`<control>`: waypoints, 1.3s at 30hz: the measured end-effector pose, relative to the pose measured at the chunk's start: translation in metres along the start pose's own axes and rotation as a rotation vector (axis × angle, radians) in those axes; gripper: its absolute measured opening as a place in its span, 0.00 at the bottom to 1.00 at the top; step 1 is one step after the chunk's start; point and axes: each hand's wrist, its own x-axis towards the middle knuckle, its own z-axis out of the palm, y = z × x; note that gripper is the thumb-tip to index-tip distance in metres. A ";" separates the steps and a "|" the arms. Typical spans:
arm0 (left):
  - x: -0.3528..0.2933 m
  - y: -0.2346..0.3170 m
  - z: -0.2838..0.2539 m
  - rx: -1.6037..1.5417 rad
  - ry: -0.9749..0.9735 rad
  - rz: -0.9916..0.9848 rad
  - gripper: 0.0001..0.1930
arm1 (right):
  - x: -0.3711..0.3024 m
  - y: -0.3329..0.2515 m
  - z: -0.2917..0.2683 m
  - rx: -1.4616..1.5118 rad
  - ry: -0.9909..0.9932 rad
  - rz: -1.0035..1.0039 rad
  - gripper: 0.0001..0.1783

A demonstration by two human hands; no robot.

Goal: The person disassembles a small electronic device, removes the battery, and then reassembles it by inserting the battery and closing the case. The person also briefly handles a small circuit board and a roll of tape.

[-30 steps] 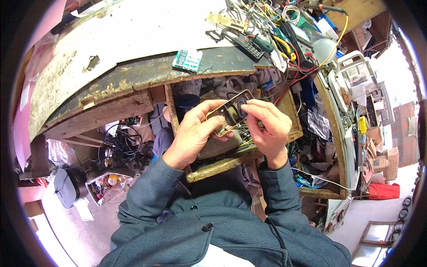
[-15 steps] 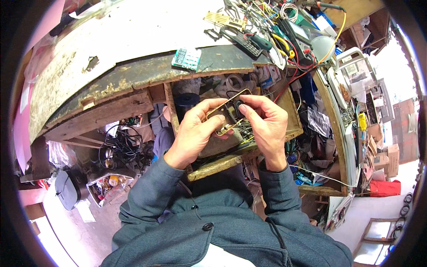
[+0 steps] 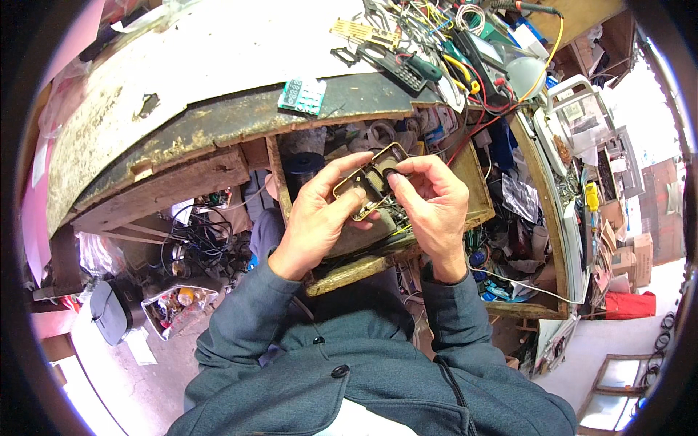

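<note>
Over the open wooden drawer, my left hand (image 3: 320,214) grips a small dark rectangular device with a gold-coloured frame (image 3: 369,176). Its thumb presses on the inner face and the fingers wrap round the far and under sides. My right hand (image 3: 435,206) is closed in a pinch at the device's right side. Between its thumb and fingers sits a small black part (image 3: 390,176), partly covered by the fingertips; its exact kind I cannot make out. The drawer (image 3: 354,275) beneath holds loose wires and small parts, partly hidden by both hands.
Past the drawer, the worktop (image 3: 218,69) carries a small green circuit board (image 3: 302,97) and a black remote-like keypad (image 3: 392,67). Pliers with yellow handles (image 3: 462,71), a multimeter (image 3: 486,54) and tangled wires crowd its right. A black spool (image 3: 304,164) stands in the drawer's left.
The framed device has tilted slightly, so more of its inner face shows. My right fingertips have shifted a little along its right side; the left hand keeps its hold.
</note>
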 end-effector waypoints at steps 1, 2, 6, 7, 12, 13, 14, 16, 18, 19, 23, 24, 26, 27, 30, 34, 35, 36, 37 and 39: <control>0.000 0.000 0.000 0.002 0.003 0.007 0.21 | -0.001 0.000 0.001 0.046 0.011 0.022 0.07; -0.001 -0.002 0.000 0.002 0.006 0.014 0.20 | -0.001 -0.001 0.001 0.092 0.021 0.044 0.06; -0.001 -0.007 -0.003 0.028 -0.010 0.021 0.14 | -0.004 -0.005 0.004 -0.143 0.037 -0.202 0.07; 0.000 -0.007 -0.003 0.040 -0.020 0.017 0.13 | -0.004 -0.007 0.004 -0.236 0.020 -0.294 0.08; 0.000 -0.007 -0.004 0.060 0.014 0.015 0.10 | 0.001 -0.011 0.002 -0.522 -0.084 -0.650 0.11; 0.000 -0.006 -0.002 0.070 0.023 0.017 0.10 | 0.000 -0.011 0.001 -0.512 -0.090 -0.653 0.11; -0.001 -0.006 -0.003 0.072 0.029 0.021 0.09 | 0.000 -0.010 0.001 -0.502 -0.097 -0.655 0.11; 0.000 -0.007 -0.002 0.077 0.038 0.029 0.08 | 0.001 -0.008 -0.002 -0.479 -0.112 -0.665 0.11; 0.000 -0.007 -0.003 0.062 0.036 0.017 0.08 | 0.002 -0.004 -0.004 -0.448 -0.134 -0.679 0.13; 0.000 -0.007 -0.004 0.055 0.036 0.010 0.08 | 0.000 -0.007 -0.004 -0.398 -0.142 -0.587 0.14; 0.000 -0.008 -0.003 0.050 0.033 0.004 0.08 | -0.001 -0.013 -0.006 -0.283 -0.144 -0.343 0.20; 0.000 -0.008 -0.003 0.053 0.030 -0.002 0.07 | 0.000 -0.011 -0.006 -0.279 -0.139 -0.300 0.19; 0.000 -0.007 -0.003 0.063 0.025 -0.008 0.07 | -0.001 -0.006 -0.006 -0.205 -0.118 -0.221 0.16; 0.000 -0.007 -0.003 0.067 0.025 -0.009 0.07 | -0.001 -0.007 -0.007 -0.198 -0.127 -0.197 0.15; 0.000 -0.008 -0.003 0.078 0.023 -0.011 0.07 | -0.002 -0.011 -0.007 -0.164 -0.140 -0.126 0.12; 0.000 -0.009 -0.003 0.092 0.026 -0.003 0.07 | -0.003 -0.004 -0.007 -0.100 -0.144 -0.069 0.09; 0.000 -0.009 -0.003 0.095 0.030 -0.001 0.07 | -0.003 -0.003 -0.007 -0.100 -0.145 -0.068 0.09; 0.000 -0.009 -0.003 0.097 0.033 0.001 0.06 | -0.003 -0.002 -0.007 -0.101 -0.147 -0.066 0.09; 0.000 -0.009 -0.003 0.100 0.037 0.003 0.06 | -0.003 -0.002 -0.008 -0.102 -0.148 -0.064 0.08; -0.001 -0.008 -0.001 0.098 0.040 0.009 0.06 | -0.003 -0.006 -0.007 -0.010 -0.146 -0.005 0.09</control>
